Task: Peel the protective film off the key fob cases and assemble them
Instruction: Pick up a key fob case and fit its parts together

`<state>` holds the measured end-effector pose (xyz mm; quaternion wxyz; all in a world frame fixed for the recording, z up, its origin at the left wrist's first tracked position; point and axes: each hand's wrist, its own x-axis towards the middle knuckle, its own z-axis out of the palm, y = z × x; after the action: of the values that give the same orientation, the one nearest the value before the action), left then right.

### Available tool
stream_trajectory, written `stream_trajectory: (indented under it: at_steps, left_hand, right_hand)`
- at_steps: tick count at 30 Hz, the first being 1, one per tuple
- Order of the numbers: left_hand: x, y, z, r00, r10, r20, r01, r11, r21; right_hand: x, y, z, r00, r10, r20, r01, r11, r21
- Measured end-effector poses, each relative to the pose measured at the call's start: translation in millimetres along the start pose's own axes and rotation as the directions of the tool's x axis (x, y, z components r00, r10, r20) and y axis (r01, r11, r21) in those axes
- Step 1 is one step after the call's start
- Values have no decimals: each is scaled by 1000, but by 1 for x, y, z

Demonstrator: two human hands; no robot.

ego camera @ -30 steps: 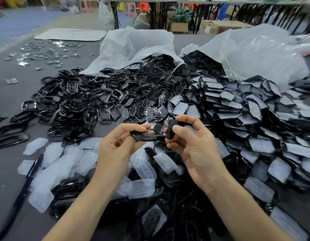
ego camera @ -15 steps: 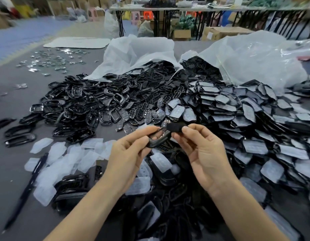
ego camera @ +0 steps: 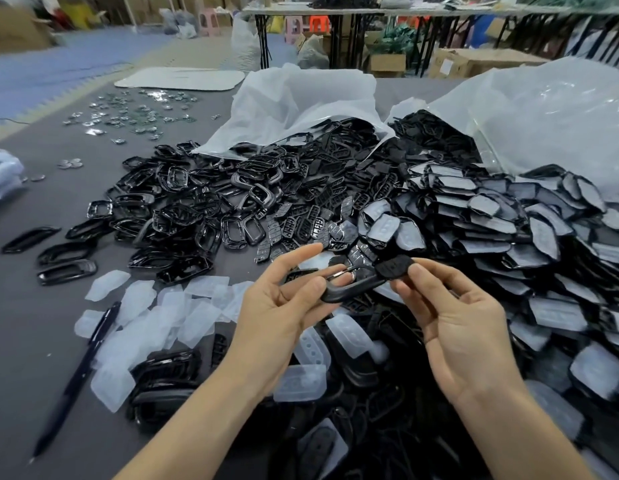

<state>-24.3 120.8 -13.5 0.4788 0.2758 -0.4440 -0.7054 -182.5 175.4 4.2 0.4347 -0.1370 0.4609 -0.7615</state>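
Observation:
Both hands hold parts in front of me above the grey table (ego camera: 34, 341). My left hand (ego camera: 280, 306) pinches a black key fob frame (ego camera: 349, 291) between thumb and fingers, palm turned up. My right hand (ego camera: 453, 327) pinches a small black button pad (ego camera: 393, 265) at the frame's far end, thumb on top. A heap of black frames (ego camera: 183, 216) lies to the left. Film-covered case backs (ego camera: 509, 230) are piled on the right. Peeled clear films (ego camera: 155, 313) lie near my left forearm.
Two white plastic bags (ego camera: 301, 105) spill parts at the back. A dark pen (ego camera: 76, 379) lies at the front left. Small shiny metal pieces (ego camera: 135, 112) are scattered far left. More assembled black cases (ego camera: 166, 379) sit under my forearms. Tables and cardboard boxes stand behind.
Both hands have risen slightly and turned palm up. The frame has tilted from level to slanted, and the right hand now pinches the button pad at its upper end.

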Motion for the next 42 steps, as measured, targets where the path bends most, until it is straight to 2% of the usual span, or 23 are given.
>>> stream_trajectory:
  at_steps: [8, 16, 25, 31, 37, 42]
  left_hand:
    - [1, -1, -3, 996, 50, -77, -49, 999, 23]
    - [1, -1, -5, 992, 51, -118, -51, 999, -3]
    - [1, -1, -6, 995, 83, -59, -77, 992, 97]
    - [1, -2, -5, 994, 109, -6, -108, 990, 90]
    - [-1, -3, 0, 993, 122, 2, -121, 985, 119]
    - [-5, -6, 8, 990, 137, 21, -138, 957, 255]
  right_hand:
    - [-3, 2, 1, 995, -52, 85, 61, 992, -107]
    - [-4, 1, 2, 996, -37, 76, 44, 995, -86]
    - [-3, 0, 2, 997, -36, 67, 41, 997, -69]
    - [-2, 0, 0, 998, -35, 46, 38, 997, -68]
    - [-5, 6, 0, 1000, -9, 12, 11, 988, -157]
    - [-10, 9, 4, 995, 67, 74, -61, 995, -84]
